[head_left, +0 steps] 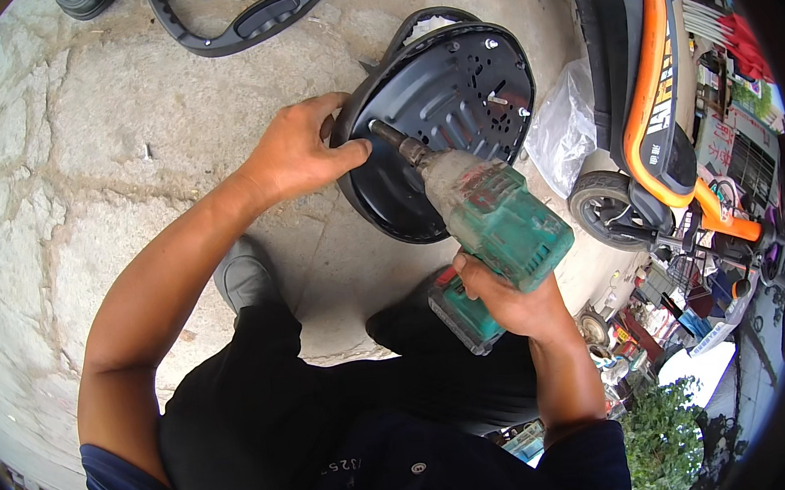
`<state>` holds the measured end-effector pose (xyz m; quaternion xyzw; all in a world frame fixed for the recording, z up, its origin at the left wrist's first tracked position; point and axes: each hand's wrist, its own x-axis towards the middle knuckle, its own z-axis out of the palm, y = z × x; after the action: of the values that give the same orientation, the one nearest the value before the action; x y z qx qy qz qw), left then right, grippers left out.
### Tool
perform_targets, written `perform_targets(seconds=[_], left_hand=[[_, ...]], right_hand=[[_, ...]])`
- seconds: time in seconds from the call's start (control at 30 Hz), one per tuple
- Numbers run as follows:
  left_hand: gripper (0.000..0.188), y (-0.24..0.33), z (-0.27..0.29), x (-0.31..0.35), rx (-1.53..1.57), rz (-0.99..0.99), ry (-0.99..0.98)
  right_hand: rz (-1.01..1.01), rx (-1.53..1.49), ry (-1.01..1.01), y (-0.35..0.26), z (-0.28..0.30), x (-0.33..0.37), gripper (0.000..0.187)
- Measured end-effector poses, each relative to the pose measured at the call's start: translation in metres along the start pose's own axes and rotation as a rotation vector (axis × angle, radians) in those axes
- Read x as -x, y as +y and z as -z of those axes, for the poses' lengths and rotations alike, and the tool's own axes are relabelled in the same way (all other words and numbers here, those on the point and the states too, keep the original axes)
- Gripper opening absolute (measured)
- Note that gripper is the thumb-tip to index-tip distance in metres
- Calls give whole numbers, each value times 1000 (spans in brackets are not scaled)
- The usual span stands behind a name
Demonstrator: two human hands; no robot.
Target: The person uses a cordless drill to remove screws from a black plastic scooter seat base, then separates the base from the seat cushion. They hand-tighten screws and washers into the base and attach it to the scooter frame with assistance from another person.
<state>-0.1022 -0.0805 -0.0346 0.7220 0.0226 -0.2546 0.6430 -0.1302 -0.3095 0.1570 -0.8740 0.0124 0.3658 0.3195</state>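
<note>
Head view, hands (296, 153) on driver (507, 216) and shell (436, 96) rim, wide concrete (146, 98) leftward

The concrete floor (166, 106) (cracked) bears a bolt (147, 153), black curved frame (265, 16) and clear bag (562, 132).

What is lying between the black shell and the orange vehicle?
In the head view, a clear plastic bag lies between the black shell and the orange vehicle.

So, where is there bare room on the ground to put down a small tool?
The widest bare concrete lies left of the left hand, beyond a small bolt. A second patch lies between that hand and the curved black part above. It is crowded at right: black shell, plastic bag and orange-black vehicle sit close together.
</note>
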Motion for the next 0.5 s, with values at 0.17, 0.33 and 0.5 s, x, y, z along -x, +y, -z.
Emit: perform_targets(seconds=[0.17,0.33,0.5], left_hand=[[47,1,-9,2,207,143,30],[42,-2,-11,2,257,101,60],[41,-3,-9,1,270,111,49]], right_hand=[[7,-8,-5,-20,9,-9,12],[107,228,-99,-41,21,-19,18],[53,140,-147,-41,28,-25,19]])
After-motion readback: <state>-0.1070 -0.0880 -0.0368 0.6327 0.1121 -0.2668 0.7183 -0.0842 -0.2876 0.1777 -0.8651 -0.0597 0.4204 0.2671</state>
